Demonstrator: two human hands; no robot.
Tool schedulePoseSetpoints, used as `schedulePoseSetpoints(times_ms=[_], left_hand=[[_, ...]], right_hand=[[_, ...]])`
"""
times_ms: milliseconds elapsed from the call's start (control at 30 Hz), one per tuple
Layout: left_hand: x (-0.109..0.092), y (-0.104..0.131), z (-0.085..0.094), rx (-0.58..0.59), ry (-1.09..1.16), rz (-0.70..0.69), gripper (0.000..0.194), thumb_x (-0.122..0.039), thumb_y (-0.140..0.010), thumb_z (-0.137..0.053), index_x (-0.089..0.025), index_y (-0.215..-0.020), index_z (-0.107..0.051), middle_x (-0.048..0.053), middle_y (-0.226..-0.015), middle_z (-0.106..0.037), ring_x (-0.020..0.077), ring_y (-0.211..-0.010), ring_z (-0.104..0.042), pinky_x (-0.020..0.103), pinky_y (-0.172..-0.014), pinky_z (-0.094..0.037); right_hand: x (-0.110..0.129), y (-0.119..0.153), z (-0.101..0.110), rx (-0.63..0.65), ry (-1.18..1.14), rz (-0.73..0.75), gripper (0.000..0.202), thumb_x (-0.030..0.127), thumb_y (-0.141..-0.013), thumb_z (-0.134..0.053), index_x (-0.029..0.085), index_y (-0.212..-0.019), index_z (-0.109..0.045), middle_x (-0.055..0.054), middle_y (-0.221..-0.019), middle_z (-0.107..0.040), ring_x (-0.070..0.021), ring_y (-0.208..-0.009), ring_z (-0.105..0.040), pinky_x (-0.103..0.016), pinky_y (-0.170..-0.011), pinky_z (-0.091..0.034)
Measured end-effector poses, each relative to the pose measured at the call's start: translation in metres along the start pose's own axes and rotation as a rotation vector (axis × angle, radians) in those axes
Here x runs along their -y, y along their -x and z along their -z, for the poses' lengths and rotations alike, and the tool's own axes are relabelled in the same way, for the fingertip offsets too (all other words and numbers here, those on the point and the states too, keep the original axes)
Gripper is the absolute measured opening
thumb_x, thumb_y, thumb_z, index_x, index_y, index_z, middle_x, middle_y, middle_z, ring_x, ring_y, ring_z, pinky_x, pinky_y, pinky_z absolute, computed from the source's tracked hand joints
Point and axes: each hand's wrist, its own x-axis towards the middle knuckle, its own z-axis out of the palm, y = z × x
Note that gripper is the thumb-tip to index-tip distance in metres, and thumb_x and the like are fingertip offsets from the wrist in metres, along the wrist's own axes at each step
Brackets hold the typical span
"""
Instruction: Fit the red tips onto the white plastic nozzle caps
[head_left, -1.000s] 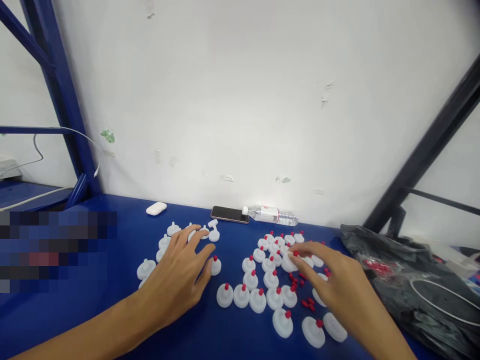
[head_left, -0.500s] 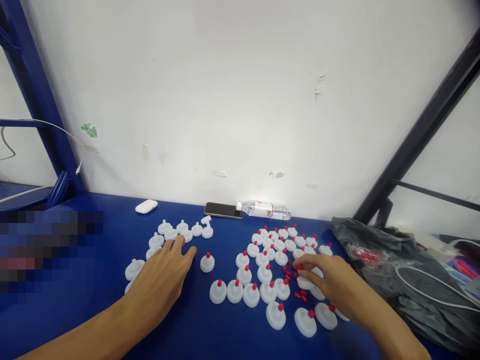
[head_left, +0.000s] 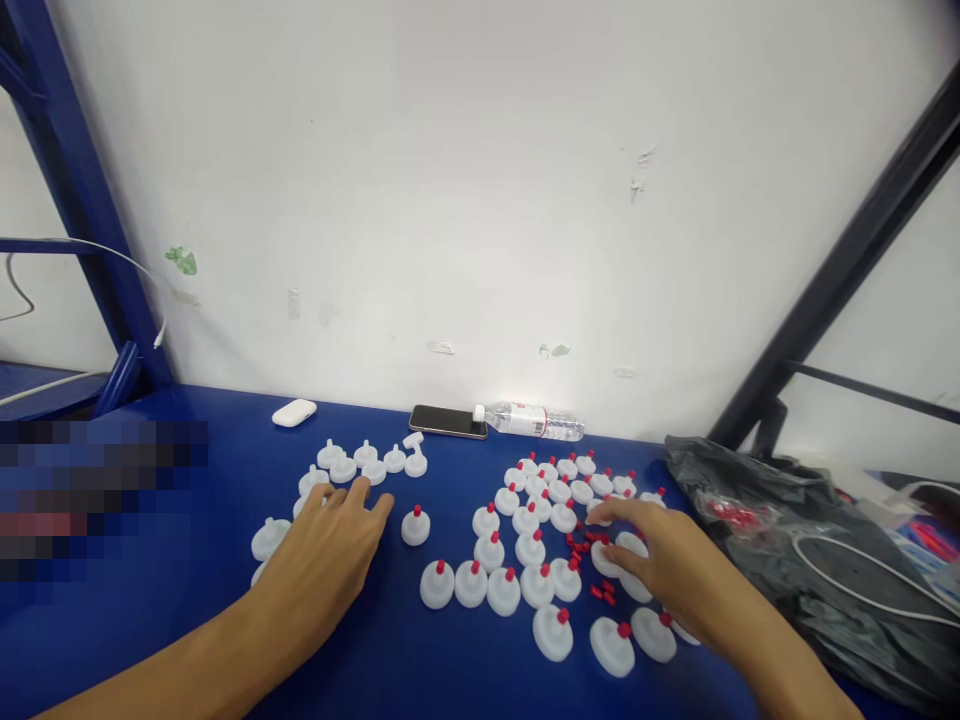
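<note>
My left hand [head_left: 330, 545] rests low over white round nozzle lids [head_left: 270, 541] without red tips, at left on the blue table. Its fingers are spread, and some lids are partly hidden beneath it. Between my hands stands a single white lid with a red tip [head_left: 415, 527]. Several more red-tipped lids [head_left: 503, 593] stand in loose rows to the right. My right hand [head_left: 660, 550] hovers over small loose red caps [head_left: 603, 593], thumb and index finger apart. White lids beneath that hand are partly covered by its fingers.
A phone [head_left: 448, 422] and a water bottle [head_left: 529, 419] lie along the wall. A white earbud case [head_left: 294, 413] is at back left. On the right is a black plastic bag [head_left: 817, 600] with a packet of red pieces [head_left: 739, 515] and a white cable on it.
My right hand's thumb and index finger have moved apart, showing more of a white lid and the red caps between them. My left hand has barely moved.
</note>
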Motion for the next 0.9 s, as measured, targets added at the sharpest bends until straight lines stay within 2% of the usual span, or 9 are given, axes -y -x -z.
schedulePoseSetpoints(times_ms=[67, 133, 267, 433, 633, 800, 900], left_hand=[[-0.002, 0.000, -0.002, -0.002, 0.037, -0.040, 0.045, 0.005, -0.092, -0.043, -0.017, -0.116, -0.075, 0.016, -0.106, -0.072, 0.0325, -0.092, -0.072, 0.048, -0.086, -0.054], [-0.004, 0.000, -0.003, -0.014, 0.071, -0.069, 0.042, 0.000, -0.097, -0.045, -0.020, -0.122, -0.072, 0.015, -0.109, -0.072, 0.0306, -0.095, -0.071, 0.046, -0.087, -0.054], [-0.004, 0.003, -0.009, -0.046, 0.103, -0.089, 0.038, -0.004, -0.099, -0.045, -0.018, -0.124, -0.072, 0.015, -0.105, -0.073, 0.0318, -0.094, -0.070, 0.049, -0.087, -0.053], [0.001, 0.003, -0.018, -0.136, 0.125, -0.098, 0.041, -0.003, -0.098, -0.044, -0.019, -0.125, -0.070, 0.013, -0.102, -0.072, 0.0296, -0.086, -0.069, 0.046, -0.083, -0.052], [0.001, 0.002, -0.018, -0.275, 0.165, -0.116, 0.038, -0.008, -0.102, -0.041, -0.020, -0.126, -0.068, 0.012, -0.109, -0.069, 0.0267, -0.087, -0.068, 0.042, -0.082, -0.053], [0.000, 0.003, -0.021, -0.374, 0.177, -0.151, 0.041, -0.007, -0.101, -0.043, -0.013, -0.139, -0.060, 0.016, -0.120, -0.070, 0.0335, -0.106, -0.066, 0.048, -0.090, -0.053], [0.000, 0.002, -0.016, -0.427, 0.172, -0.192, 0.037, -0.013, -0.106, -0.042, -0.010, -0.139, -0.058, 0.016, -0.124, -0.070, 0.0341, -0.110, -0.064, 0.050, -0.095, -0.053]], right_hand=[[0.002, 0.004, 0.002, -0.053, 0.042, 0.014, 0.021, 0.020, -0.082, -0.069, 0.030, -0.096, -0.081, -0.006, -0.108, -0.081, -0.0316, -0.103, -0.076, -0.037, -0.085, -0.057], [0.005, 0.011, 0.004, -0.065, 0.060, -0.010, 0.016, 0.022, -0.083, -0.068, 0.030, -0.088, -0.081, -0.006, -0.101, -0.081, -0.0312, -0.099, -0.075, -0.037, -0.081, -0.057], [0.004, 0.023, 0.000, 0.049, 0.056, -0.131, 0.020, 0.023, -0.088, -0.065, 0.031, -0.092, -0.083, -0.003, -0.089, -0.082, -0.0282, -0.082, -0.077, -0.034, -0.068, -0.053], [0.001, 0.021, -0.004, 0.165, 0.073, -0.168, 0.023, 0.019, -0.087, -0.067, 0.033, -0.090, -0.084, -0.001, -0.097, -0.083, -0.0299, -0.097, -0.076, -0.033, -0.073, -0.050], [0.008, 0.011, -0.002, 0.244, 0.065, -0.188, 0.026, 0.014, -0.082, -0.066, 0.034, -0.080, -0.083, 0.001, -0.093, -0.083, -0.0247, -0.089, -0.076, -0.028, -0.064, -0.042], [0.014, 0.011, -0.005, 0.223, 0.045, -0.179, 0.025, 0.008, -0.080, -0.067, 0.028, -0.072, -0.079, 0.001, -0.079, -0.081, -0.0208, -0.079, -0.076, -0.026, -0.062, -0.040], [0.017, 0.012, -0.003, 0.190, 0.060, -0.171, 0.023, 0.009, -0.083, -0.066, 0.028, -0.074, -0.078, 0.001, -0.082, -0.081, -0.0206, -0.076, -0.076, -0.025, -0.060, -0.041]])
